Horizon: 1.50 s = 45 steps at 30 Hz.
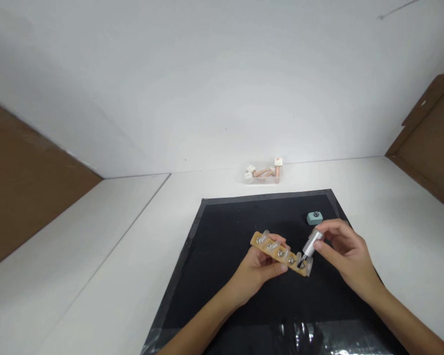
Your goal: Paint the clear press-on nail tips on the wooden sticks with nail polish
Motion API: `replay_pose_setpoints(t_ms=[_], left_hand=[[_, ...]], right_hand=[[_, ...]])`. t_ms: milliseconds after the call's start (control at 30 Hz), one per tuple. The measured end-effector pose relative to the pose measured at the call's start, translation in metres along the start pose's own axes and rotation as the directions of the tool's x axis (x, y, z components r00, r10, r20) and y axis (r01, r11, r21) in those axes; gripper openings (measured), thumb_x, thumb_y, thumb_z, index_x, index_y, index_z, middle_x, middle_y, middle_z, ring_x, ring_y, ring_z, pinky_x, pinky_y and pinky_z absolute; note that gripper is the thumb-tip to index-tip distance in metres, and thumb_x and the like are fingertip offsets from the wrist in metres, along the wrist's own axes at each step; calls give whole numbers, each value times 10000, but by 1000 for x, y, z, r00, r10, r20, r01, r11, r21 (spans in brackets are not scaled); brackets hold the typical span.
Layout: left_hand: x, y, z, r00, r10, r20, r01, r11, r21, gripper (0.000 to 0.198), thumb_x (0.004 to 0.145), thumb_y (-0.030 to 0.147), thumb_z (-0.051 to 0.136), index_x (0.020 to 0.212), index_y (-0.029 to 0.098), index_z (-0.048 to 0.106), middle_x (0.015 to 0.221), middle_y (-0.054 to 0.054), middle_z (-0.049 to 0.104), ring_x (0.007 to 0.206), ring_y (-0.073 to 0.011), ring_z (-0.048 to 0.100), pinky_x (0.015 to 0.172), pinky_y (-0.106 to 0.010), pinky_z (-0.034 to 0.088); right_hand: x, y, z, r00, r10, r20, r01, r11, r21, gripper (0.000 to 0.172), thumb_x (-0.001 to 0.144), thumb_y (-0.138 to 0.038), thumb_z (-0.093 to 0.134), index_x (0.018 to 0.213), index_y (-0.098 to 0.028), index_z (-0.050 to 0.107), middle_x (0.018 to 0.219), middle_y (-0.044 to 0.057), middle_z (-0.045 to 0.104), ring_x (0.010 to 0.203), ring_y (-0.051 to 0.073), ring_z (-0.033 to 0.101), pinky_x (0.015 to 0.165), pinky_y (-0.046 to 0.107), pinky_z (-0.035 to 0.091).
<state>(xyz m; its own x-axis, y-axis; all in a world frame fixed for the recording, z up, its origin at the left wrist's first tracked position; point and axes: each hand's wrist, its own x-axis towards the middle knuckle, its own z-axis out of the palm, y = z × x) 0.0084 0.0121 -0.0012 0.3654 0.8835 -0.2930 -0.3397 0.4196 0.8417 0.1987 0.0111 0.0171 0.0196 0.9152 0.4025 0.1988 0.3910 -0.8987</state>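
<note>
Over the black mat, the left hand grips a yellow strip of clear tips; the right hand pinches a silver-capped brush. Wobbling could smear the tips; a knock might upset the teal bottle on the mat.

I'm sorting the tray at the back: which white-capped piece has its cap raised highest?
The piece at the tray's right end: its white cap sticks up highest, while the other caps sit lower, farther left.
</note>
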Motion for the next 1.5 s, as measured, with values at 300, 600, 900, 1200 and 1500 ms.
replay_pose_setpoints(t_ms=[300,600,900,1200,1500], left_hand=[[-1,2,1,1000,1,21,-1,1000,6,380,514,143,833,814,193,605,790,18,635,739,-137,584,716,-273,446],[0,-1,-3,998,24,60,-23,1000,-5,376,520,143,830,810,186,594,770,26,626,724,-121,574,711,-261,444],[2,-1,-1,996,46,81,-51,997,62,347,538,169,816,802,190,593,774,32,596,735,-127,560,716,-266,432],[1,1,-1,990,55,131,-78,981,176,325,578,239,794,818,199,578,753,30,558,715,-131,519,685,-268,413],[1,-2,-1,984,84,157,-120,965,235,303,609,259,770,833,202,575,751,20,553,709,-137,505,675,-272,410]], right_hand=[[1,0,-1,999,-28,-40,26,998,-51,106,739,-221,694,814,-242,622,653,-10,635,564,152,577,535,281,515],[1,-1,-1,999,-17,-46,18,1000,25,107,752,-214,694,819,-241,615,654,-18,612,563,136,568,547,254,511],[2,-3,-3,998,-42,37,43,999,-6,118,746,-183,686,815,-260,630,674,-25,606,587,123,550,554,210,501],[2,0,-2,998,-36,44,38,998,-42,136,725,-158,681,805,-253,625,654,-29,601,574,123,546,544,216,485],[3,0,-2,1000,-10,0,10,998,-69,111,720,-170,673,786,-241,619,636,-29,600,563,125,545,542,233,472]])
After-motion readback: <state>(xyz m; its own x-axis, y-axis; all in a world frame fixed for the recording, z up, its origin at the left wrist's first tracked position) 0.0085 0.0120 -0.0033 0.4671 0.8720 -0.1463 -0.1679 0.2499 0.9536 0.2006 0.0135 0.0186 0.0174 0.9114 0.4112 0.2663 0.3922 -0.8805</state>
